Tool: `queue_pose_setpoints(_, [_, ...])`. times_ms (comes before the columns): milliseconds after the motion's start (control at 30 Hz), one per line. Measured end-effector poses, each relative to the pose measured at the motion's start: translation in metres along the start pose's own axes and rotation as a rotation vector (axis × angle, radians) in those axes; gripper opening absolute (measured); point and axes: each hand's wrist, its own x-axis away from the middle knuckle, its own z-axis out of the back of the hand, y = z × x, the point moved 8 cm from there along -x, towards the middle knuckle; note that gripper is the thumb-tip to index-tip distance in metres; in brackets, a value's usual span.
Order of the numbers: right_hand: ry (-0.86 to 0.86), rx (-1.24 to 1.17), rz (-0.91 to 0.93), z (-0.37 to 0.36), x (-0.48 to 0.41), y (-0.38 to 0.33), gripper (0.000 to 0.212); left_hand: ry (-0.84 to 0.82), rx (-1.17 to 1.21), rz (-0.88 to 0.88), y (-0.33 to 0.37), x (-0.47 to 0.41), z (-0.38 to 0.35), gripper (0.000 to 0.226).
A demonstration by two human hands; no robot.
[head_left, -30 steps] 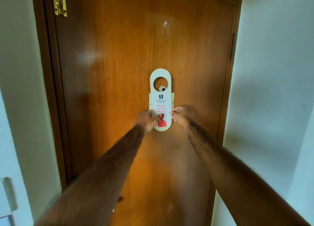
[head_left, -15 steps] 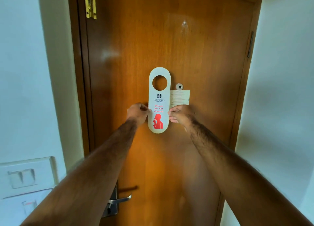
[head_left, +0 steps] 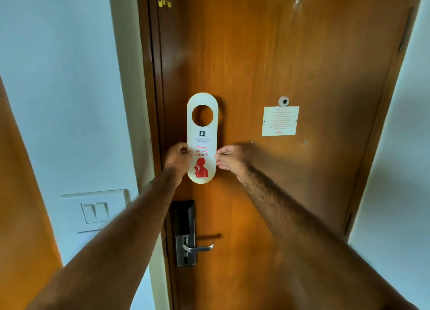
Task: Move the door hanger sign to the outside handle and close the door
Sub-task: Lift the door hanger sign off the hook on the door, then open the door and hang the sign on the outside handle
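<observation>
Sign (head_left: 202,144) first: the door hanger is standing upright in front of the wooden door (head_left: 290,60), long axis vertical, round hole at the top and rounded end pointing down. Its printed face is turning toward the camera, showing "Please do not disturb" in red over a red figure; the small logo text above is too blurred to read. The left hand (head_left: 178,157) is pinching the sign's left edge, fingers closed on it, and the right hand (head_left: 229,157) is pinching the right edge the same way; the fingertips behind the card are hidden. Whether the sign is touching the door cannot be told. Lower down, well below the sign, the lever handle (head_left: 199,248) is sticking out to the right from a dark lock plate (head_left: 185,233), whose left part is being covered by the left forearm. To the right, a peephole (head_left: 283,101) is sitting just above a paper notice (head_left: 280,121) with unreadable print. On the left wall, a light switch (head_left: 95,212) is showing.
</observation>
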Motion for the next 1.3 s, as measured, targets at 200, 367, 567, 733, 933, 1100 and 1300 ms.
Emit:
queue_pose_setpoints(200, [-0.026, 0.013, -0.044, -0.046, 0.003, 0.031, 0.027, 0.092, -0.106, 0.054, -0.037, 0.007, 0.019, 0.027])
queue_pose_setpoints(367, [-0.297, 0.248, -0.174, -0.090, 0.014, 0.097, 0.020, 0.165, -0.137, 0.140, -0.072, 0.012, 0.026, 0.022])
queue_pose_setpoints(567, [-0.510, 0.701, -0.201, -0.134, 0.058, 0.186, 0.027, 0.157, -0.104, 0.173, -0.094, 0.012, 0.010, 0.021])
queue_pose_setpoints(733, [-0.685, 0.783, -0.284, -0.164, 0.092, 0.242, 0.058, 0.178, -0.118, 0.167, -0.109, 0.007, 0.006, 0.022])
queue_pose_setpoints(933, [-0.653, 0.670, -0.344, -0.189, 0.099, 0.262, 0.062, 0.207, -0.103, 0.155, -0.119, 0.006, 0.002, 0.020])
queue_pose_setpoints(1100, [-0.526, 0.507, -0.384, -0.193, 0.092, 0.274, 0.046, 0.225, -0.093, 0.147, -0.120, 0.007, 0.003, 0.015])
queue_pose_setpoints(1300, [-0.487, 0.462, -0.363, -0.194, 0.093, 0.286, 0.056, 0.241, -0.100, 0.125, -0.117, 0.009, 0.004, 0.013])
